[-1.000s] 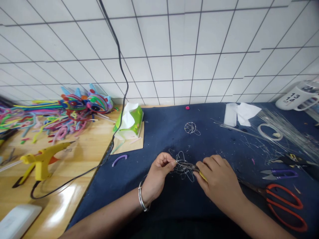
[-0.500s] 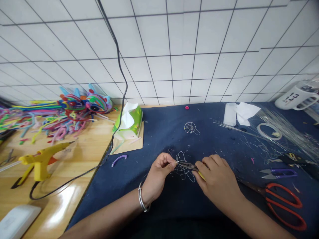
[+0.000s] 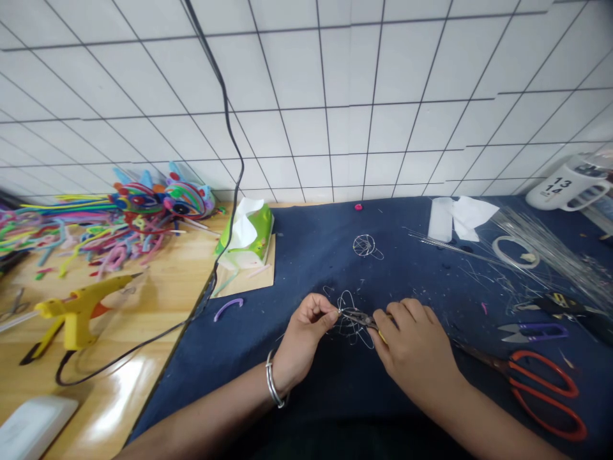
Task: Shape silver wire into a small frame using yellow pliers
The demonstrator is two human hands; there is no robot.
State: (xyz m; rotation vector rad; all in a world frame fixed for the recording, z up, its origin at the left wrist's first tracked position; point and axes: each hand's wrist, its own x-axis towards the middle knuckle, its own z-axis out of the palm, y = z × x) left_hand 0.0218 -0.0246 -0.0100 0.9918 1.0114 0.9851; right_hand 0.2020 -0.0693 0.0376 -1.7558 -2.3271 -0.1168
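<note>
My left hand [image 3: 312, 322] pinches one side of a thin bent wire shape [image 3: 345, 299], made of loose loops. My right hand [image 3: 414, 342] is wrapped round the yellow handles of a pair of pliers [image 3: 360, 317]. The plier jaws point left and meet the wire close to my left fingertips; whether they are clamped on it is too small to tell. More wire loops hang below the jaws, above the dark blue cloth [image 3: 306, 255]. Beyond my hands, a round wire frame [image 3: 364, 245] lies flat on the cloth.
To the right lie red-handled scissors [image 3: 546, 390], purple thread snips [image 3: 534, 331], a bundle of wires [image 3: 558, 249] and a white mug [image 3: 567, 185]. A yellow glue gun [image 3: 79, 306], tissue pack [image 3: 249, 233] and pipe cleaners [image 3: 103, 239] are at left. A black cable [image 3: 228, 121] hangs down.
Both hands stay at nearly the same place. My right hand and the pliers have shifted very slightly left.
</note>
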